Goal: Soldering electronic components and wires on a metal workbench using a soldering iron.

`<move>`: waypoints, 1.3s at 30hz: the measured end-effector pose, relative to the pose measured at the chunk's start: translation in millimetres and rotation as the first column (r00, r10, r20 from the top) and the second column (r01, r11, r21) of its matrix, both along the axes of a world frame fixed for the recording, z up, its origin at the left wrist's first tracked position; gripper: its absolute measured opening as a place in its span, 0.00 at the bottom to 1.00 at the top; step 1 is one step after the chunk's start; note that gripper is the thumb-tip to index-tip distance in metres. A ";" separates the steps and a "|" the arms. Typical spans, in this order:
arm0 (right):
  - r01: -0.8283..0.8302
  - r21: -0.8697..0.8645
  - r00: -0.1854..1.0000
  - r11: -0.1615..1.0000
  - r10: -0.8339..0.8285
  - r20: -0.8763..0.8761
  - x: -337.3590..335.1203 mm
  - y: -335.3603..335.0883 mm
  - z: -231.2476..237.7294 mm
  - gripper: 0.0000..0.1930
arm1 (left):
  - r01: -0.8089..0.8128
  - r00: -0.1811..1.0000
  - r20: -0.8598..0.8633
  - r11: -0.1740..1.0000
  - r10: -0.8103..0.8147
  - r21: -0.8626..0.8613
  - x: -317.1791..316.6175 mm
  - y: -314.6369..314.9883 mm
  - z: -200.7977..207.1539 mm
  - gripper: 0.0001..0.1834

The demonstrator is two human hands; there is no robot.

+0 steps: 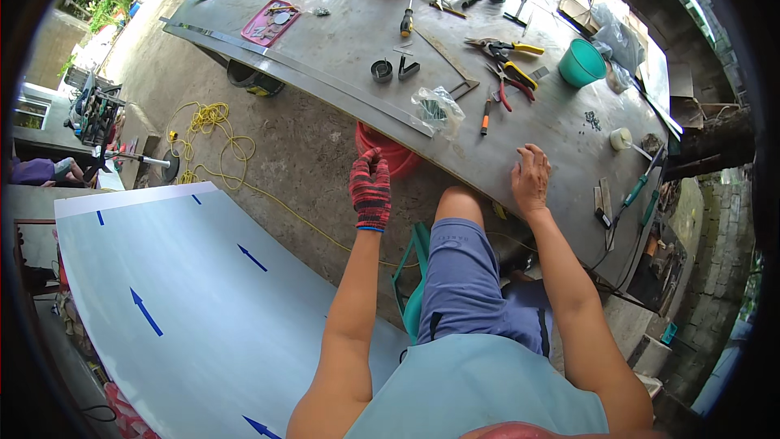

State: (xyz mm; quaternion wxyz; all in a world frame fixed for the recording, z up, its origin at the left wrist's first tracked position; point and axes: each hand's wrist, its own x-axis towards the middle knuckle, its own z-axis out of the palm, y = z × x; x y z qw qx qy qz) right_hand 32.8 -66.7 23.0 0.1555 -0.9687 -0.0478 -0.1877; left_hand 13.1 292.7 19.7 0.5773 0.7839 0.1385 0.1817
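My left hand (370,193), in a red and black striped glove, is raised in front of the metal table's near edge. Its fingers are drawn together; whatever lies between them, if anything, is too small to make out. Bare, my right hand (531,180) is over the table (479,158) near that edge, fingers loosely bent and apart, with nothing visible in it. Closest to it lie an orange-handled screwdriver (486,117) and red-handled pliers (515,88). Between my hands, a clear plastic bag of small pieces (436,112) sits by the end of a long metal strip (341,83).
A teal cup (582,63), yellow-handled snips (508,46) and a pink tray (270,23) stand or lie on the table. Under its edge is a red tub (398,161). A large pale-blue sheet with arrows (203,276) spreads at left; yellow cord (210,119) crosses the floor.
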 end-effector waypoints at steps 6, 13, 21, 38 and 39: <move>-0.007 -0.018 0.999 1.000 0.006 -0.052 -3.0 -17.5 -16.9 0.19 | -0.068 0.992 0.119 0.980 0.046 0.187 160.9 -4.8 64.6 0.13; 0.008 0.002 0.996 1.000 -0.008 -0.087 -4.5 -13.3 -18.0 0.18 | 0.262 0.928 -0.373 0.734 -0.013 0.626 323.9 15.7 60.0 0.19; 0.028 0.030 0.988 0.999 -0.023 -0.155 -0.5 -20.2 -14.7 0.20 | 0.665 0.678 -0.731 0.358 0.077 0.655 377.6 -36.5 36.2 0.38; 0.035 0.059 0.993 0.998 -0.028 -0.114 -0.9 -24.0 -15.1 0.21 | 0.402 0.909 -0.281 0.819 -0.306 0.409 285.8 -78.7 106.4 0.17; 0.032 0.073 0.993 0.997 -0.023 -0.114 -1.4 -23.6 -12.4 0.21 | 0.472 0.875 -0.281 0.824 -0.394 0.315 252.0 -98.4 105.5 0.18</move>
